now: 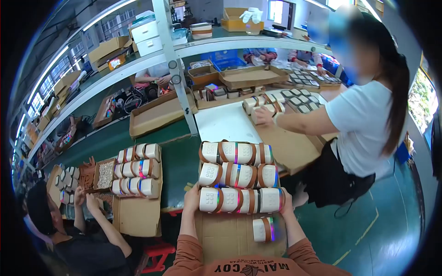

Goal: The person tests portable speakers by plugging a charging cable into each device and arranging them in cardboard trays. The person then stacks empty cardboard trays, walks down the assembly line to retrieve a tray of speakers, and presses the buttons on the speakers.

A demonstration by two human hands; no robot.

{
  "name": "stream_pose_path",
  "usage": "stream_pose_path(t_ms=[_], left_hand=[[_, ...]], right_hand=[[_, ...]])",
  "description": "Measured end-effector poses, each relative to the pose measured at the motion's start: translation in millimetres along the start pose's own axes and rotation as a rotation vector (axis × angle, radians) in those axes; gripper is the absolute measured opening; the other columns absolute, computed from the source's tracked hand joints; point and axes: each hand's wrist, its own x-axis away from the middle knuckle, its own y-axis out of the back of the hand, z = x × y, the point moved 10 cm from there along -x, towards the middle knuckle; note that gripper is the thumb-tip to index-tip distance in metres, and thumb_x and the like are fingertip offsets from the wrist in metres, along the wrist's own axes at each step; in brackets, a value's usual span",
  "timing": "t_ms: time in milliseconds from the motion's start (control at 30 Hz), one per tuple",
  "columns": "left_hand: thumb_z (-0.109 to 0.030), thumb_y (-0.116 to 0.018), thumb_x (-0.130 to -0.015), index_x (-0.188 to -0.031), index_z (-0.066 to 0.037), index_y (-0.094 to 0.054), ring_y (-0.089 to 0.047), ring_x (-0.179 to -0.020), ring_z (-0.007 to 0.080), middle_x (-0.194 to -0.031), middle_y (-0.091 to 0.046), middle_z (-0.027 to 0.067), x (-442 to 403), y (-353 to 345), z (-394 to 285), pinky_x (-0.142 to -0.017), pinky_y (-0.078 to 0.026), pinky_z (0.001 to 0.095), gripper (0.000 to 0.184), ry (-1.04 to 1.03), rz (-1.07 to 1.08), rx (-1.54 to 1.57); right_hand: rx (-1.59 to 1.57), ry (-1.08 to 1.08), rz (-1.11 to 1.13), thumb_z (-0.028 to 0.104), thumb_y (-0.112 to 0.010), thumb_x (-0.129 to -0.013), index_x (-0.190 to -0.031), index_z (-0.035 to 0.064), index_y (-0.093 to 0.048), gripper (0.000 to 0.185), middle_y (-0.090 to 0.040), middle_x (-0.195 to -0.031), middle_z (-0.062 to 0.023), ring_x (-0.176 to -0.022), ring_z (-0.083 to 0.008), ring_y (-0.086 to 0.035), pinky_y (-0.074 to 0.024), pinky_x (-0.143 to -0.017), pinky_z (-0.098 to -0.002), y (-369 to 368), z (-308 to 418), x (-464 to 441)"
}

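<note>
Our left hand (192, 198) grasps one end of a boxy, white, brown-strapped device row (230, 199); our right hand (287, 201), the other.
Three rows stand lined up toward the far end of our brown cardboard tray (223, 234); one loose white device (259, 230) lies outside them.

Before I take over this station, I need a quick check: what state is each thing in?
Front row: strapped units side by side, some lit.
Left hand: at that row's left end, grip unclear.
Right hand: at its right end, grip unclear.
Lone unit: apart, lit.
Near cardboard tray: partly filled.
Left-side cardboard tray: partly filled.
Ceiling tube: lit.
</note>
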Motion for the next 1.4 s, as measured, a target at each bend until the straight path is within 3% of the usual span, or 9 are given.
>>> stream_pose_path(t_ms=[200, 300, 367, 700, 800, 967, 1167, 1333, 1400], left_hand=[[-0.021, -0.048, -0.085, -0.114, -0.013, -0.054, -0.059, -0.084, 0.0419, -0.090, -0.062, 0.0237, -105, -23, 26, -0.072, -0.046, 0.0508, 0.030, 0.020, -0.070, -0.053], [-0.020, -0.047, -0.086, -0.104, -0.009, -0.056, -0.059, -0.083, 0.0422, -0.086, -0.062, 0.0242, -171, -31, 31, -0.071, -0.045, 0.0517, 0.023, 0.004, -0.068, -0.042], [-0.021, -0.045, -0.087, -0.105, -0.009, -0.056, -0.059, -0.084, 0.0416, -0.087, -0.062, 0.0236, -202, -37, 42, -0.072, -0.046, 0.0504, 0.025, 0.041, -0.015, -0.026], [-0.030, -0.042, -0.090, -0.105, -0.011, -0.063, -0.064, -0.086, 0.0285, -0.091, -0.066, 0.0163, -284, -69, 97, -0.074, -0.047, 0.0383, 0.032, 0.322, -0.011, 0.479], [-0.036, -0.038, -0.092, -0.103, -0.008, -0.064, -0.062, -0.086, 0.0278, -0.093, -0.065, 0.0183, -298, -96, 145, -0.077, -0.045, 0.0370, 0.040, 0.488, -0.044, 0.686], [-0.022, -0.053, -0.083, -0.112, -0.013, -0.056, -0.059, -0.088, 0.0406, -0.093, -0.063, 0.0221, -314, -62, 97, -0.074, -0.047, 0.0453, 0.031, 0.232, -0.144, 0.121], [-0.021, -0.052, -0.084, -0.105, -0.009, -0.055, -0.059, -0.086, 0.0413, -0.090, -0.063, 0.0225, -311, -72, 108, -0.072, -0.046, 0.0473, 0.025, 0.297, -0.199, 0.163], [-0.023, -0.049, -0.086, -0.101, -0.007, -0.053, -0.058, -0.083, 0.0429, -0.084, -0.062, 0.0236, -296, -72, 95, -0.070, -0.045, 0.0500, 0.022, 0.392, -0.235, 0.075], [-0.024, -0.049, -0.086, -0.104, -0.009, -0.051, -0.059, -0.081, 0.0431, -0.082, -0.062, 0.0243, -292, -76, 95, -0.069, -0.045, 0.0509, 0.024, 0.398, -0.251, 0.032]], right_hand=[[-0.010, 0.036, 0.140, 0.016, -0.055, -0.082, -0.087, 0.0046, -0.059, 0.013, -0.063, -0.075, -0.0149, -0.069, -0.0193, -0.061, -0.0473, -0.063, -0.0334, -81, -68, -122], [-1.210, -0.714, 0.051, 0.027, -0.051, -0.087, -0.083, 0.0044, -0.062, 0.025, -0.061, -0.077, -0.0059, -0.069, -0.0165, -0.058, -0.0489, -0.064, -0.0312, -141, -120, -160], [-0.753, -0.619, 0.103, 0.024, -0.047, -0.089, -0.085, 0.0039, -0.062, 0.025, -0.062, -0.078, -0.0074, -0.070, -0.0158, -0.058, -0.0485, -0.066, -0.0313, -127, -92, -188], [-0.513, -0.283, 0.137, 0.027, -0.055, -0.087, -0.095, 0.0069, -0.064, 0.023, -0.063, -0.079, -0.0046, -0.070, -0.0161, -0.060, -0.0500, -0.064, -0.0340, -204, -150, -290], [-0.754, -0.720, 0.180, 0.039, -0.050, -0.090, -0.092, 0.0080, -0.066, 0.035, -0.064, -0.078, -0.0032, -0.068, -0.0160, -0.060, -0.0491, -0.062, -0.0313, -221, -166, -294], [0.274, -0.417, 0.304, 0.041, -0.043, -0.090, -0.093, 0.0070, -0.064, 0.040, -0.065, -0.079, -0.0169, -0.076, -0.0289, -0.063, -0.0466, -0.066, -0.0383, -193, -138, -330], [0.114, -0.154, 0.328, 0.044, -0.032, -0.092, -0.095, -0.0024, -0.058, 0.053, -0.063, -0.090, -0.0250, -0.089, -0.0373, -0.060, -0.0452, -0.074, -0.0420, -180, -67, -351], [0.445, 0.022, 0.206, 0.014, -0.044, -0.088, -0.101, 0.0023, -0.057, 0.022, -0.061, -0.094, -0.0227, -0.087, -0.0401, -0.058, -0.0467, -0.074, -0.0438, -156, 15, -398], [0.161, 0.289, 0.082, 0.007, -0.048, -0.084, -0.098, 0.0023, -0.057, 0.017, -0.060, -0.095, -0.0211, -0.084, -0.0383, -0.058, -0.0479, -0.075, -0.0436, -168, 57, -412]])
